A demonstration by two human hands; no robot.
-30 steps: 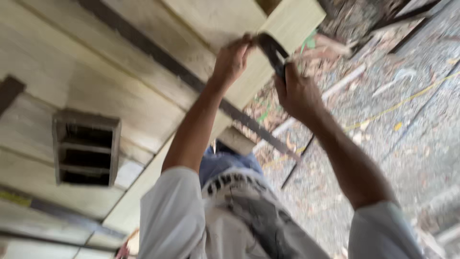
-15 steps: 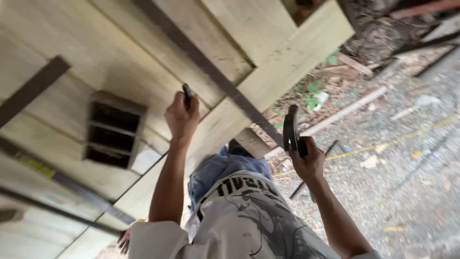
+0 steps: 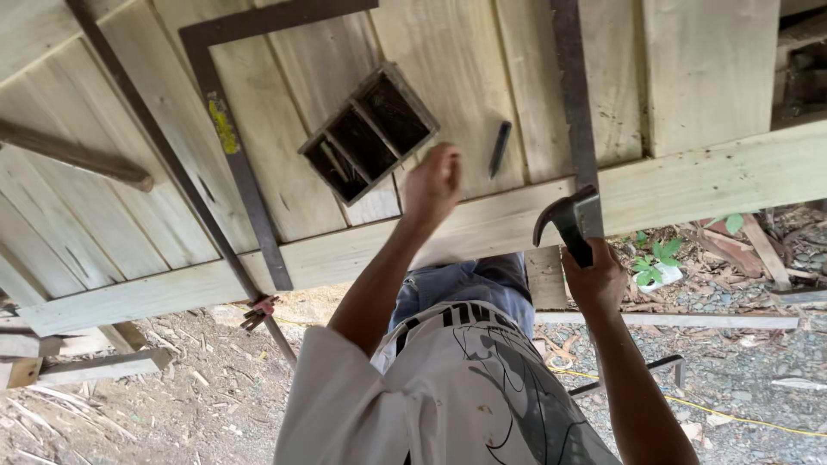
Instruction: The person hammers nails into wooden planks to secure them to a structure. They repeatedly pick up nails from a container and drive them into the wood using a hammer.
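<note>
Right hand (image 3: 596, 280) clamped on hammer (image 3: 564, 222) at counter (image 3: 689, 185) near edge by steel bar (image 3: 573, 95); left hand (image 3: 433, 182) loosely curled, empty, near pencil (image 3: 500, 148)

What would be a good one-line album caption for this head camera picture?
Right hand grips a claw hammer at the plank worktop's edge; left hand hovers near a dark chisel and slatted wooden vent.

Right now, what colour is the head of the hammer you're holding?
The hammer head is dark, nearly black metal, gripped in the right hand; the head camera shows it clearly.
</note>
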